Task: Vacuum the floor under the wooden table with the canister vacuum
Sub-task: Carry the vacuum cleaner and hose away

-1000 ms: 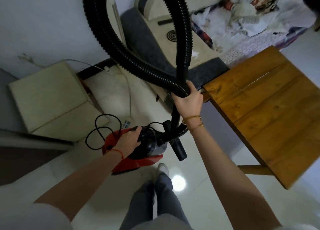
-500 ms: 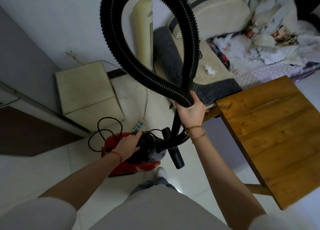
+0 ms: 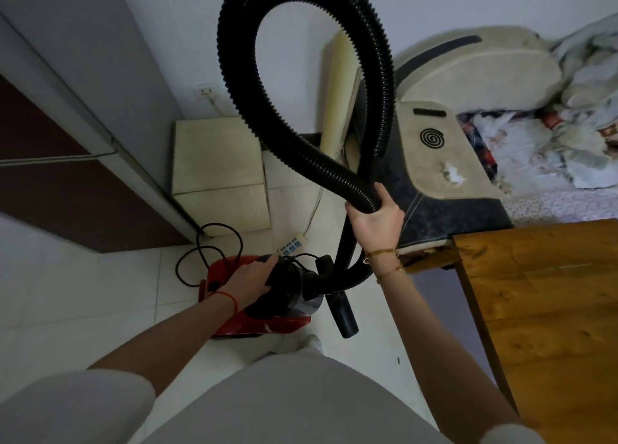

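A red and black canister vacuum (image 3: 267,320) sits on the pale tiled floor just ahead of my feet. My left hand (image 3: 252,281) grips the black handle on top of it. A thick black ribbed hose (image 3: 240,86) loops high above the canister and comes back down to my right hand (image 3: 376,218), which grips its end together with the thin black wand. The black nozzle tube (image 3: 342,316) hangs beside the canister. The wooden table (image 3: 541,310) stands at the right, its near corner close to my right wrist.
A beige cushioned box (image 3: 217,172) stands against the wall behind the vacuum. A power strip (image 3: 292,246) and a black cord (image 3: 200,256) lie on the tiles. A beige and grey padded chair (image 3: 444,162) and a cluttered bed (image 3: 551,149) fill the back right. A dark door (image 3: 50,176) is at the left.
My view has tilted up and turned left, so the hose loop, the wall socket and the door show more. Both hands keep their grips; the canister has hardly moved.
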`<state>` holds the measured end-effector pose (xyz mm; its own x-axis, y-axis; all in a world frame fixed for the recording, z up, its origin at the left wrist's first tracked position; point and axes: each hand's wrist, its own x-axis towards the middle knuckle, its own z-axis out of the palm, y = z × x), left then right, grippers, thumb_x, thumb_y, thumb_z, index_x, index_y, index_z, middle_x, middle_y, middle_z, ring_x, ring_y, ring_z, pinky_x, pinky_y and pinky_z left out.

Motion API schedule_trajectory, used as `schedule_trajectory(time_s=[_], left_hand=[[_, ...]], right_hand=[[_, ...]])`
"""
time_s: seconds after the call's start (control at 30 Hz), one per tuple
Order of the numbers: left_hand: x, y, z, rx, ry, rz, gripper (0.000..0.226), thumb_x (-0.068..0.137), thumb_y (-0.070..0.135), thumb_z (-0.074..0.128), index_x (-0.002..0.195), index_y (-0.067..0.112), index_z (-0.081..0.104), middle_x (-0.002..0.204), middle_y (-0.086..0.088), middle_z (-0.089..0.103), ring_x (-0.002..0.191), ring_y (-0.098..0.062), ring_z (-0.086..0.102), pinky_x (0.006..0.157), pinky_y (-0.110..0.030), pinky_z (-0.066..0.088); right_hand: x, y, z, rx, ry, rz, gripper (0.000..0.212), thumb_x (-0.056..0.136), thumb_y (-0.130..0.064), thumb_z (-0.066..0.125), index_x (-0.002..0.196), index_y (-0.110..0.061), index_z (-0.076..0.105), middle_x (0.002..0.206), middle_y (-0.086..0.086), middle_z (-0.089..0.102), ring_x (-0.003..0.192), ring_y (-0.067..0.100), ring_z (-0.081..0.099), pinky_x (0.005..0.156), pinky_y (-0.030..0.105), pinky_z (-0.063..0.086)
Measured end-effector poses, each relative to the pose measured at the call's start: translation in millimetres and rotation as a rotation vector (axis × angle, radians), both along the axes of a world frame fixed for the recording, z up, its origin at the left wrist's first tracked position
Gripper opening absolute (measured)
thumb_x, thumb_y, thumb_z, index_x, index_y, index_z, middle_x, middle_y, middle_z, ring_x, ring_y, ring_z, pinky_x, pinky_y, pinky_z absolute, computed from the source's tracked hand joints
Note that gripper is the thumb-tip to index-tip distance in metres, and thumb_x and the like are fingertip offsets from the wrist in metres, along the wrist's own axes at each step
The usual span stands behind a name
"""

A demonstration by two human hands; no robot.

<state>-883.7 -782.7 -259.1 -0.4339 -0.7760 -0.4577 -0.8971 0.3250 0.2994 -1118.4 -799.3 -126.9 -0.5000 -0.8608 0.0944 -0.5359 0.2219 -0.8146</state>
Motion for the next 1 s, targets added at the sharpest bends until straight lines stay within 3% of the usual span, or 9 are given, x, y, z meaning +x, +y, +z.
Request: schedule_trajectory(time_s=[0.17, 0.53, 0.83, 1.0], left_hand=[[27, 13, 1, -0.016, 0.029, 0.122, 0.061, 0.088, 0.016, 0.059, 0.142, 0.014, 0.03, 0.117, -0.01, 0.062, 0.102, -0.026, 0.062, 0.081, -0.038, 0.053], [108, 82, 13, -0.076, 0.072, 0.526, 0.065, 0.089, 0.016, 0.057, 0.146, 0.01, 0.026, 0.12, -0.013, 0.06, 0.105, -0.027, 0.061, 0.087, -0.04, 0.05], [193, 182, 25, -0.116, 0.086, 0.865, 0.058, 0.084, 0.013, 0.062, 0.134, 0.015, 0.033, 0.11, -0.009, 0.064, 0.097, -0.025, 0.063, 0.081, -0.041, 0.052], [241, 234, 29, -0.087, 0.035, 1.051, 0.057, 0.087, 0.014, 0.061, 0.136, 0.013, 0.032, 0.109, -0.009, 0.063, 0.097, -0.025, 0.062, 0.08, -0.037, 0.051]], right_hand=[[28, -14, 5, -0.009, -0.002, 0.156, 0.033, 0.07, -0.038, 0.069, 0.1, -0.027, 0.063, 0.078, -0.011, 0.065, 0.079, 0.014, 0.065, 0.072, 0.038, 0.057], [139, -30, 22, -0.08, -0.026, 0.548, 0.025, 0.073, -0.025, 0.072, 0.096, -0.02, 0.065, 0.072, -0.012, 0.061, 0.07, 0.011, 0.062, 0.063, 0.029, 0.054], [275, 4, 25, -0.097, -0.094, 0.915, 0.028, 0.071, -0.027, 0.072, 0.098, -0.024, 0.066, 0.079, -0.008, 0.068, 0.075, 0.011, 0.064, 0.067, 0.028, 0.055], [362, 30, 24, -0.042, -0.072, 1.07, 0.034, 0.071, -0.024, 0.074, 0.104, -0.025, 0.066, 0.074, -0.017, 0.06, 0.071, 0.003, 0.058, 0.064, 0.013, 0.045]])
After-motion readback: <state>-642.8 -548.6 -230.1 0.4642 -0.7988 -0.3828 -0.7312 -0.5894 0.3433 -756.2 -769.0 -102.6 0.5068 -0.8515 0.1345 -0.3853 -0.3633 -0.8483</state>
